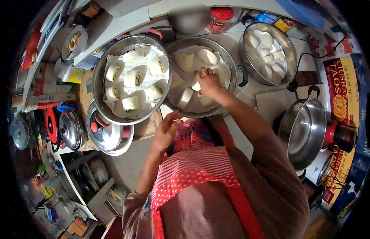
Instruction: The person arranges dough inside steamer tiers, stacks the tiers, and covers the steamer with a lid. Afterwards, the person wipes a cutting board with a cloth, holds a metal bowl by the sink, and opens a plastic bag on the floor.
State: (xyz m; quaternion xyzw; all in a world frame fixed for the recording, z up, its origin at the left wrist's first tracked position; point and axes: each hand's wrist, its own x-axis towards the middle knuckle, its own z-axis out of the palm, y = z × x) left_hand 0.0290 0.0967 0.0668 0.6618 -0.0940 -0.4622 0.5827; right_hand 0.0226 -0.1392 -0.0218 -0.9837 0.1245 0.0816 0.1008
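My right hand reaches into the middle steamer, its fingers bent down around a white bun that they partly hide. Around it on the white liner lie other white buns, one a rounded bun at the back and another a bun nearer me. My left hand is at the near left edge of this steamer, fingers loosely apart, with nothing in them. Left of it stands another steamer holding several white rolls with green filling, such as a roll in the middle.
A round pan of white pieces stands at the back right, and a deep steel pot at the right. Lids lie below the left steamer. A red-lidded jar stands at the back; a black cable runs on the right.
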